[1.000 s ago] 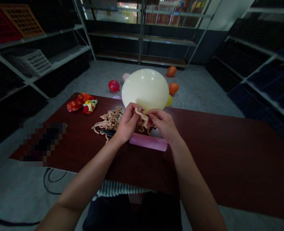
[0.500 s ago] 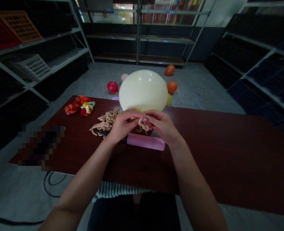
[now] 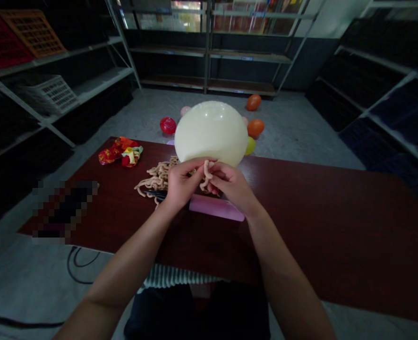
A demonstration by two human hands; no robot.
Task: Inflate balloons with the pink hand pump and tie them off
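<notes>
As the left hand (image 3: 182, 185) and right hand (image 3: 232, 186) clamp it, a curly tan strand (image 3: 207, 171) pokes up beside a big cream balloon (image 3: 211, 132).

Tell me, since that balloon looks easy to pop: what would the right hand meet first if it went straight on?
Probably the large cream balloon, just beyond the right hand, though depth is hard to judge here.

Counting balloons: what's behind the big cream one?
Behind the big balloon, a red balloon, orange balloon and yellow balloon show on the floor; the floor directly behind is hidden.
</notes>
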